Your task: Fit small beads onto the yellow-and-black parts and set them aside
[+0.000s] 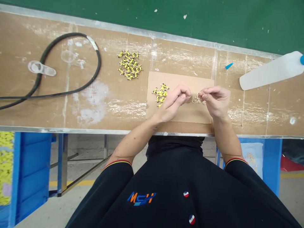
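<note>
My left hand (174, 103) and my right hand (215, 101) hover over a brown cardboard sheet (197, 115), their fingertips pinched close together. Anything between those fingertips is too small to make out. Just beneath my right fingertips lies a small heap of tiny tan pieces (199, 99). Next to my left hand, a pile of small yellow parts with dark ends (160, 95) sits on the cardboard. A larger pile of similar yellow parts (129, 65) lies on the bench beyond the sheet.
A black cable with a white band (71, 65) and a clear plastic scoop (40, 67) lie on the left of the bench. A white plastic paddle (268, 72) and a small blue piece (229, 66) are on the right. A green panel (190, 19) edges the far side.
</note>
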